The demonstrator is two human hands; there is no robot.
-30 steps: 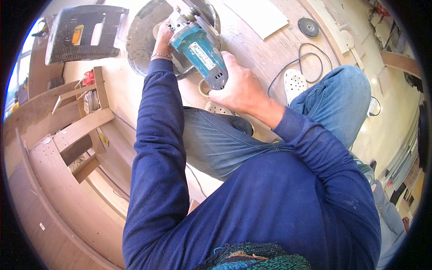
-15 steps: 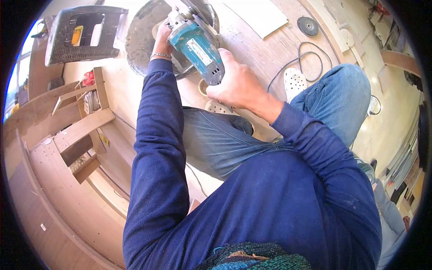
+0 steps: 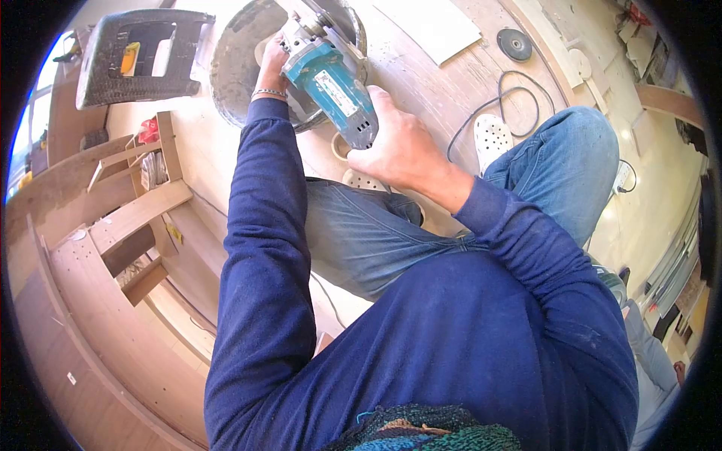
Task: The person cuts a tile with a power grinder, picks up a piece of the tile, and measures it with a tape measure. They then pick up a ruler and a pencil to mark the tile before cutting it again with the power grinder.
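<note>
A teal power tool point(image 3: 331, 89) with a metal head lies slanted over a round, mortar-smeared tub point(image 3: 233, 83). My right hand point(image 3: 402, 143) is closed around the rear end of its body. At the tool's front left is my left hand point(image 3: 274, 64), partly hidden behind the metal head; its fingers wrap round something there that I cannot make out. A bracelet point(image 3: 268, 92) circles the left wrist. Beneath the tool's rear, a ring-shaped roll point(image 3: 341, 146) shows on the floor.
A dusty dark stool point(image 3: 143, 89) stands at the upper left, above a wooden frame point(image 3: 139, 218). A white board point(image 3: 432, 28), a black disc point(image 3: 514, 45) and a looped cable point(image 3: 500, 98) lie on the floor. My knee point(image 3: 579, 143) is bent at the right.
The tool's rear end and my right hand have shifted slightly down in the view. My left hand has stayed at nearly the same place.
</note>
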